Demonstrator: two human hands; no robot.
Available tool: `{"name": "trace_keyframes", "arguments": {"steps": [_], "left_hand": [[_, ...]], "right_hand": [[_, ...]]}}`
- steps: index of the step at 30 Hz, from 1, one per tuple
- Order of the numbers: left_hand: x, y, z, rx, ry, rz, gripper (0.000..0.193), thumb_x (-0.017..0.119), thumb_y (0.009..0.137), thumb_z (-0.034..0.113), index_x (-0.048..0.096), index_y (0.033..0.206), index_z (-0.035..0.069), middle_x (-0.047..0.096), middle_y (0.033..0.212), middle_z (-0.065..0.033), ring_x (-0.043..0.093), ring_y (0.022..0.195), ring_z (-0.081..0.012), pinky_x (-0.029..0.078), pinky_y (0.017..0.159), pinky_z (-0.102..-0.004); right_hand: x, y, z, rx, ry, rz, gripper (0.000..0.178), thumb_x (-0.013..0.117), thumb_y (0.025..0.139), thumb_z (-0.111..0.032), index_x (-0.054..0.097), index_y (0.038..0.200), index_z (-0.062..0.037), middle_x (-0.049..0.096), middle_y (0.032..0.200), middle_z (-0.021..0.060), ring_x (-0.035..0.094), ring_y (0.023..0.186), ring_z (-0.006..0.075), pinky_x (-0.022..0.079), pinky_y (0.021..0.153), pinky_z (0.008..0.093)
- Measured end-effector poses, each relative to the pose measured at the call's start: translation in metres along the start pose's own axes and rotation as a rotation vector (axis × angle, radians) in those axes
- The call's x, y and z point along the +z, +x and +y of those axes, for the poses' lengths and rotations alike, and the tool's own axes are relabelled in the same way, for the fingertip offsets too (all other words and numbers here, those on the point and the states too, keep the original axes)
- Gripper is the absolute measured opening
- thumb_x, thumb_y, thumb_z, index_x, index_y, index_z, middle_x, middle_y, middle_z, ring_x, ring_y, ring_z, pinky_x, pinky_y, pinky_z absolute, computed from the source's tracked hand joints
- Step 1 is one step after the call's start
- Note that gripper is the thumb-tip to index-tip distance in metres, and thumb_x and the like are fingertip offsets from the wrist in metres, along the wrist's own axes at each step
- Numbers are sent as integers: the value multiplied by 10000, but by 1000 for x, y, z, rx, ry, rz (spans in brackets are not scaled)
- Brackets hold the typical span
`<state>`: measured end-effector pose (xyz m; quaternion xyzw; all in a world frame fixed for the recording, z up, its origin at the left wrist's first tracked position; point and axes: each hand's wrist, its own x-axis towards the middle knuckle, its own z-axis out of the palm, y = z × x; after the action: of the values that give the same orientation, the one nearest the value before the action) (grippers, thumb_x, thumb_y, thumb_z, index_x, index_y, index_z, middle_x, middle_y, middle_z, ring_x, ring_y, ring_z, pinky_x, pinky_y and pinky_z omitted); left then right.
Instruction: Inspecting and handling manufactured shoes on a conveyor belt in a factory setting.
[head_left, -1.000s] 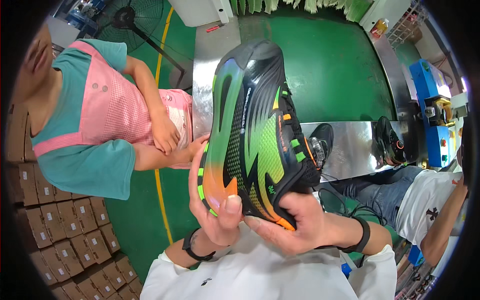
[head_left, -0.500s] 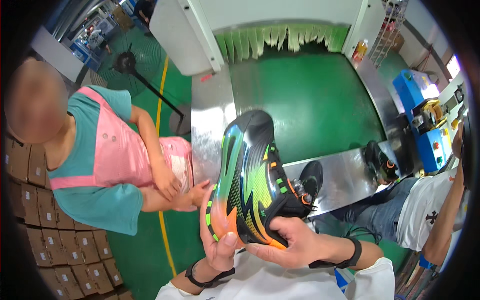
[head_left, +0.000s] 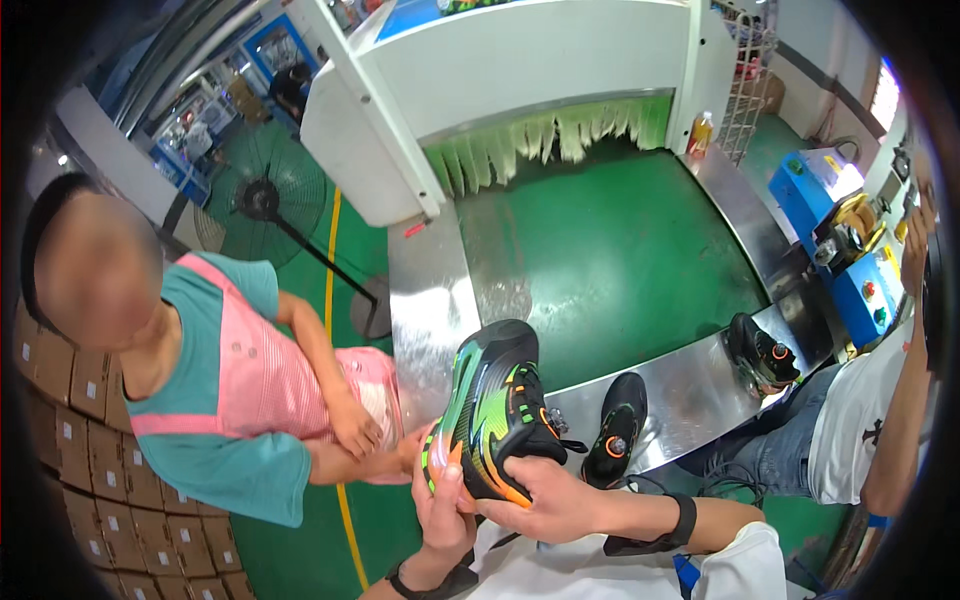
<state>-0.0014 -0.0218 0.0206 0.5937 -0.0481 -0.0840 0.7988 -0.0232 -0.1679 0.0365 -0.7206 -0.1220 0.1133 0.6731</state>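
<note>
Between my hands is a black sneaker [head_left: 496, 415] with green, yellow and orange patterning, its toe pointing away from me. My left hand [head_left: 441, 510] grips the heel end of the sole from the left. Over the heel and collar, my right hand [head_left: 550, 495] is closed with its thumb along the side. Just right of it, a second black sneaker [head_left: 616, 430] with an orange-ringed dial stands on the metal ledge [head_left: 690, 420]. Another dark sneaker [head_left: 760, 352] sits farther right on that ledge.
A green conveyor belt [head_left: 610, 260] runs under a white machine housing [head_left: 540, 75] with a torn green curtain [head_left: 550, 145]. At left stands a co-worker in a pink apron [head_left: 265, 390], before stacked cartons [head_left: 110, 460]. Another person [head_left: 800, 430] is at right, near a blue machine [head_left: 825, 220].
The held sneaker has moved lower and nearer to me, still in both hands. My view has tilted up, showing more of the machine's top and the sneaker on the ledge.
</note>
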Motion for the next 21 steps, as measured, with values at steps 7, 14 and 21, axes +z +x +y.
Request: {"name": "trace_keyframes", "arguments": {"steps": [7, 14, 21], "left_hand": [[-8, -13, 5, -381, -160, -24, 424, 421, 923, 240, 463, 1261, -12, 609, 1154, -141, 611, 1039, -226, 473, 932, -357], [-10, -13, -17, -204, -75, 31, 403, 445, 907, 229, 459, 1235, -6, 614, 1090, -108, 621, 967, -180, 510, 838, -314], [0, 0, -10, -336, -141, -31, 571, 432, 913, 261, 287, 1394, -13, 459, 1327, -143, 473, 1223, -235, 387, 1021, -387]], "right_hand": [[-17, -24, 5, -153, -71, -32, 189, 689, 808, -109, 554, 862, 13, 573, 707, 104, 566, 598, 225, 445, 539, 332], [-2, -18, 10, -29, -104, -64, 202, 596, 852, -118, 476, 876, 44, 562, 737, 212, 580, 694, 391, 455, 602, 423], [-33, -10, 5, 398, 454, -70, 269, 649, 872, -124, 548, 1079, 14, 597, 935, 40, 622, 791, 112, 541, 691, 258]]}}
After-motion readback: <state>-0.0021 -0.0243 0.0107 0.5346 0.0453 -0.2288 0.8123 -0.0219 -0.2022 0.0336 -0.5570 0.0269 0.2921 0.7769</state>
